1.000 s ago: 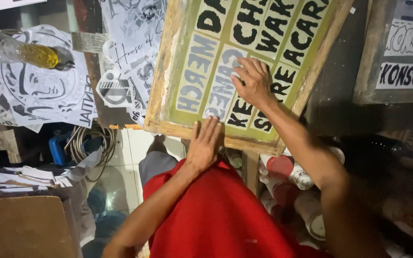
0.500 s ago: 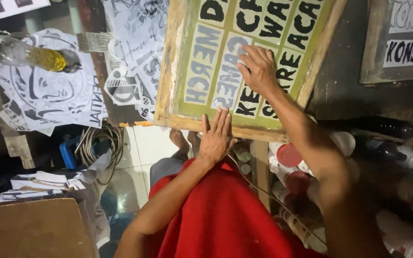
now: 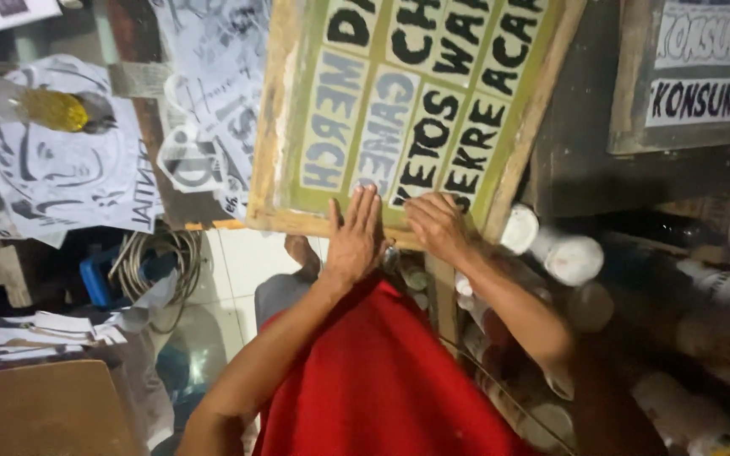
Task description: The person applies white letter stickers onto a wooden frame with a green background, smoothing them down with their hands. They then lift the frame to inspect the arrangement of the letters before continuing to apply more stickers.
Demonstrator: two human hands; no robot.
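The wooden-framed printing screen [image 3: 399, 110] lies tilted on the dark worktable [image 3: 585, 169]. The right hand [image 3: 437, 224] has slid from the screen's lettered mesh down to its near rail, fingers curled over the edge beside the flat, open left hand [image 3: 355, 241], suggesting a grip for shifting.

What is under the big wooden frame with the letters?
Below the wooden frame's near edge show white tubs, a tiled floor and a foot. Whatever lies directly beneath it is covered.

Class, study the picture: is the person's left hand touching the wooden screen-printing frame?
Touching. The head view shows the left hand lying flat, fingers across the bottom rail of the wooden frame.
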